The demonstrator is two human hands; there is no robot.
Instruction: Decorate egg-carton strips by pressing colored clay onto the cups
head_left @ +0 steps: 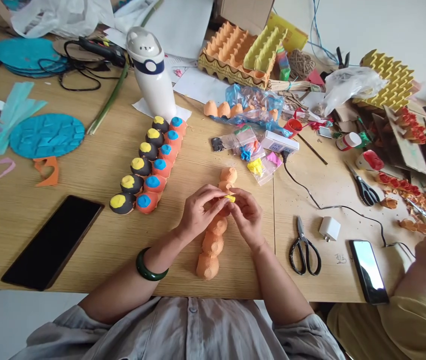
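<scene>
Cluttered wooden craft table [85, 210], and you've got your left hand [201, 212] and right hand [248, 215] pinched together on a small yellow piece [230, 198], clay maybe, right over the orange egg-carton strip [213, 240] running lengthwise away from you.

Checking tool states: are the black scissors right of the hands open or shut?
Open: the black scissors lie flat on the table, blades slightly parted, handles spread.
</scene>
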